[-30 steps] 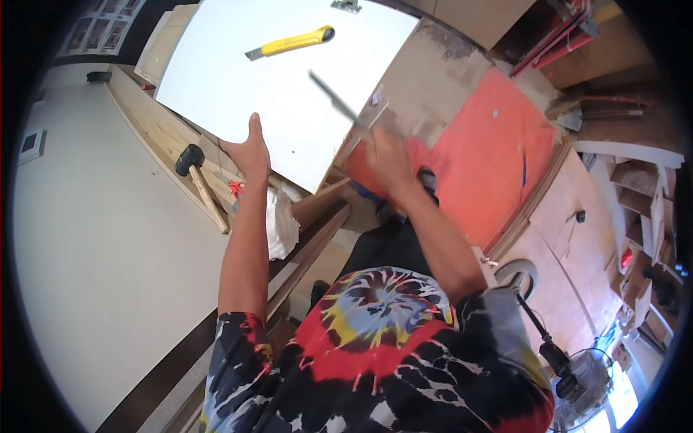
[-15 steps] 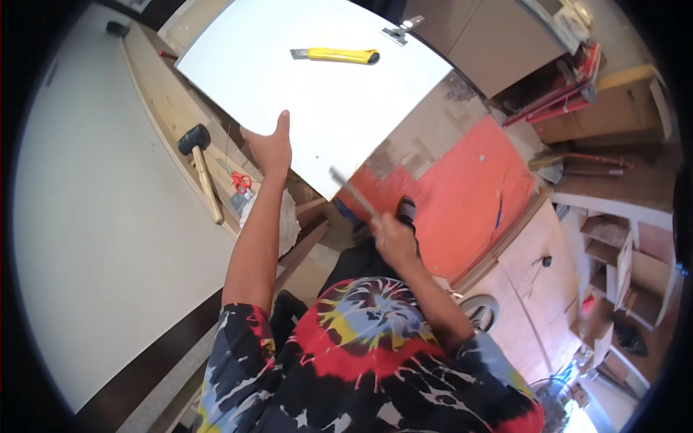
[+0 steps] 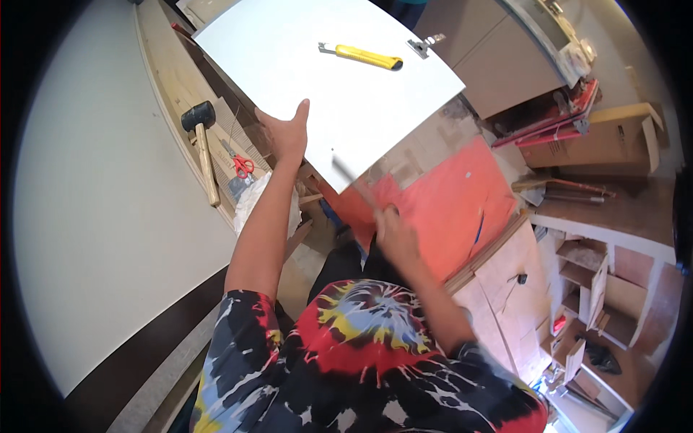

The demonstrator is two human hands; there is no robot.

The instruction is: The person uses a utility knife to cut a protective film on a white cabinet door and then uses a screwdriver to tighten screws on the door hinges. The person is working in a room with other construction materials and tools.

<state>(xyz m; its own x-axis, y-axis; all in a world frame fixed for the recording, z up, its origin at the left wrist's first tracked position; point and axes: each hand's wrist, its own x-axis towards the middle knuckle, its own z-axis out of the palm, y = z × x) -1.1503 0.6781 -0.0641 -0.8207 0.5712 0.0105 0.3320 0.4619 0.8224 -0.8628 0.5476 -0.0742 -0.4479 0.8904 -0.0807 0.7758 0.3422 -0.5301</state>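
A white board lies in front of me, one corner toward my body. My left hand grips its left edge, thumb over the top face and fingers at the side, partly hidden. My right hand is closed round a narrow grey file, blurred by motion, whose far end meets the board's near corner. A yellow utility knife with its blade out rests on the board's far part. Beside the board's far right edge is a metal hinge. A small dark spot shows near the corner.
On the wooden ledge at left lie a black-headed mallet, red-handled scissors and a crumpled white bag. An orange sheet covers the floor at right. Beyond it stand a cardboard box and wooden shelving.
My view has shifted, so the board and knife appear farther right. The file still meets the near corner, its angle slightly changed. My left hand keeps its place on the edge.
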